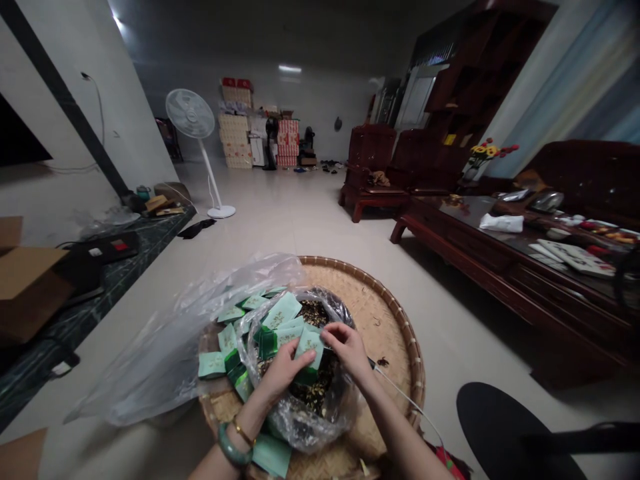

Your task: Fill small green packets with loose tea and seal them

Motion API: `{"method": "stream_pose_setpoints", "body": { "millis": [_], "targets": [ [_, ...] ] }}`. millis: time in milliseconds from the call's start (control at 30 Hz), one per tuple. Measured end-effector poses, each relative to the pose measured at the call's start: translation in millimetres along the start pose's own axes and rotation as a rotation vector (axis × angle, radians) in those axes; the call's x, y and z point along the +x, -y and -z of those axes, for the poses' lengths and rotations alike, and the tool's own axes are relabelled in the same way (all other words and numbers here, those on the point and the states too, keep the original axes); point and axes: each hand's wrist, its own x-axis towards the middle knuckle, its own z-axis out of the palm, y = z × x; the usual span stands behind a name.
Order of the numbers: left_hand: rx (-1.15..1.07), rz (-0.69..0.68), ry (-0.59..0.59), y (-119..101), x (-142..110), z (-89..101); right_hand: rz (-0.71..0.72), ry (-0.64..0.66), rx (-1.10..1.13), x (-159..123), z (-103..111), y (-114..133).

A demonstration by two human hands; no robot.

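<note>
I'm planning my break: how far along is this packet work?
Seemingly partway. Possibly done: green packets lying beside the open clear bag. In hand: one packet in the left hand, right hand at its edge. Apparently left: loose dark mix inside the bag. Sealing can't be judged.

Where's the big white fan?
The white fan stands on the floor, in the head view's upper left, just left of the stacked boxes.

Small pale-green packet (310,345) with printed markings, held tilted between both hands (290,365); beneath the hands, an open clear plastic bag (320,427) holds dark, yellow-flecked loose material (314,397) and more green packets (281,311).
</note>
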Motion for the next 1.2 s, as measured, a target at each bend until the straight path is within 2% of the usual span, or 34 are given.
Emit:
{"method": "stream_pose_setpoints", "body": {
  "millis": [100, 233, 400, 500, 600, 700, 867, 967, 1033, 1133, 1200],
  "targets": [
    [0.032, -0.058, -0.052, -3, 3, 0.2, -0.044, 0.01, 0.1, -1, -12, 3],
    [0.047, -0.12, -0.187, -5, 7, 0.7, -0.057, 0.057, 0.137, -5, -12, 4],
    [0.002, -0.15, -0.255, 1, 6, -4.3, -0.147, 0.068, 0.275, -14, -15, 2],
    [-0.045, -0.12, -0.248, 3, 4, -3.4, -0.172, 0.062, 0.301, -20, -21, -1],
    [-0.054, -0.07, -0.183, 1, 3, 0.6, -0.212, 0.064, 0.303, -26, -23, -4],
    [0.076, -0.085, -0.19, -4, 0, 1.5, -0.225, 0.074, 0.267, -30, -22, -8],
    [0.338, -0.142, -0.189, -7, -3, -7.8, -0.211, 0.116, 0.184, -33, -15, -13],
    [0.345, -0.162, -0.207, -5, -6, -11.4, -0.249, 0.17, 0.165, -36, -11, -14],
    [0.347, -0.17, -0.218, -4, -7, -10.0, -0.245, 0.254, 0.163, -39, -11, -14],
    [0.342, -0.172, -0.243, -2, -7, -2.2, -0.206, 0.413, 0.181, -46, -13, -16],
    [0.296, -0.17, -0.266, -2, -6, 4.9, -0.227, 0.454, 0.183, -50, -14, -18]
  ]
}}
